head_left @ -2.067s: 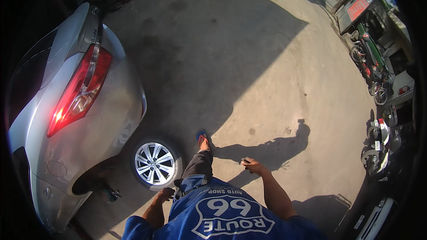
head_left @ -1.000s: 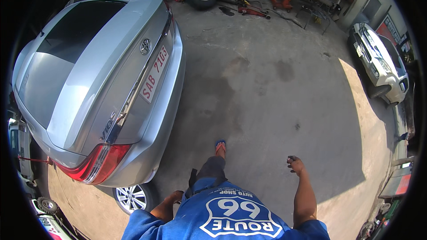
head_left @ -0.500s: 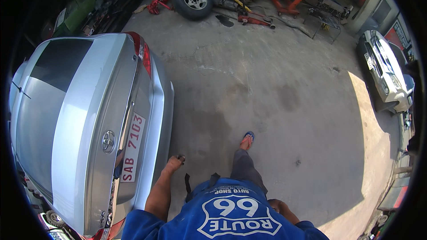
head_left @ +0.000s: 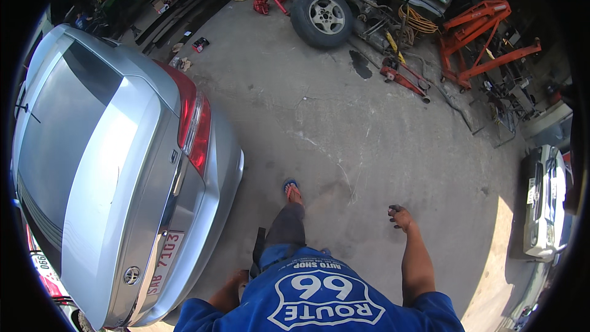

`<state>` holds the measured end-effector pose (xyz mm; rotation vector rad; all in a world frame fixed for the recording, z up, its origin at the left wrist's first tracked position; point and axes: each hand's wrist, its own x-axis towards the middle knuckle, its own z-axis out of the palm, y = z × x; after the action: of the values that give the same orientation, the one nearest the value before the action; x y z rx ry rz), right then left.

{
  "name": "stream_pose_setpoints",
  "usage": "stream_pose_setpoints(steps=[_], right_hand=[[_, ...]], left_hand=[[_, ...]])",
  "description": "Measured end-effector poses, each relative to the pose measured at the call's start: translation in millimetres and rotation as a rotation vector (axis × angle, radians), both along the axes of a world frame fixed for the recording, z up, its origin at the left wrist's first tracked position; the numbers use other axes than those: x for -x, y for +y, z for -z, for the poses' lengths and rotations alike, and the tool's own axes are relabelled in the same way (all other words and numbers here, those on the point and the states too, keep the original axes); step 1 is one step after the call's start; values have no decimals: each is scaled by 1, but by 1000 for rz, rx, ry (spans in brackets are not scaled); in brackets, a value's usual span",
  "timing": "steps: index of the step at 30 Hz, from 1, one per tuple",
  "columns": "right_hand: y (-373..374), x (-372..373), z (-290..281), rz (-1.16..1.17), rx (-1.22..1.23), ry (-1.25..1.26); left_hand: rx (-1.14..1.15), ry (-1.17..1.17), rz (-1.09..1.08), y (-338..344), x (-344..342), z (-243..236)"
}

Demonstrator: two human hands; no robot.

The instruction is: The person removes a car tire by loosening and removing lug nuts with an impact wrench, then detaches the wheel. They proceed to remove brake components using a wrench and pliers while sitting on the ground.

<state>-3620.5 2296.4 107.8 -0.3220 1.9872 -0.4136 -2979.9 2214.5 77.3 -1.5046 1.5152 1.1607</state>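
While one sandalled foot [head_left: 292, 190] is forward on the concrete floor [head_left: 381, 147], head view: right hand [head_left: 401, 217] out over floor, fingers loosely curled; cannot tell whether it grips anything. Left hand [head_left: 236, 281] low beside blue shirt [head_left: 332, 292], partly hidden; grip cannot be told. Silver car [head_left: 101, 160] at left, rear nearest left hand. Ahead: spoked wheel [head_left: 326, 19], red floor jack [head_left: 402, 80], orange stand [head_left: 478, 15].

A: Loc type ID'd?
B: Yep, auto repair wkshp.
A: Shown by?
B: Silver car [head_left: 107, 166] parked on stained conc. floor [head_left: 289, 117]; orange hoist frame [head_left: 498, 64], red flr jack [head_left: 402, 80], coiled orange line [head_left: 418, 23] & lg wheel [head_left: 326, 15] seen amid metal parts [head_left: 376, 27] at far side. White veh. [head_left: 544, 203] parked at R.
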Motion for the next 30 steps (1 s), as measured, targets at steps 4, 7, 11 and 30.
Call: stream_pose_setpoints(steps=[4, 7, 11, 30], right_hand=[[-146, 33, -36, -40, 180, -38], [-218, 33, -31, -167, 28, -202], [-277, 34, 19, -191, -207, -340], [-1060, 254, 33, -676, -134, -78]], left_hand=[[-203, 115, -258, -107, 49, 56], [-102, 241, -444, -224, 95, 70], [150, 477, -650, -416, 166, 38], [-174, 130, -1067, -612, 313, 97]])
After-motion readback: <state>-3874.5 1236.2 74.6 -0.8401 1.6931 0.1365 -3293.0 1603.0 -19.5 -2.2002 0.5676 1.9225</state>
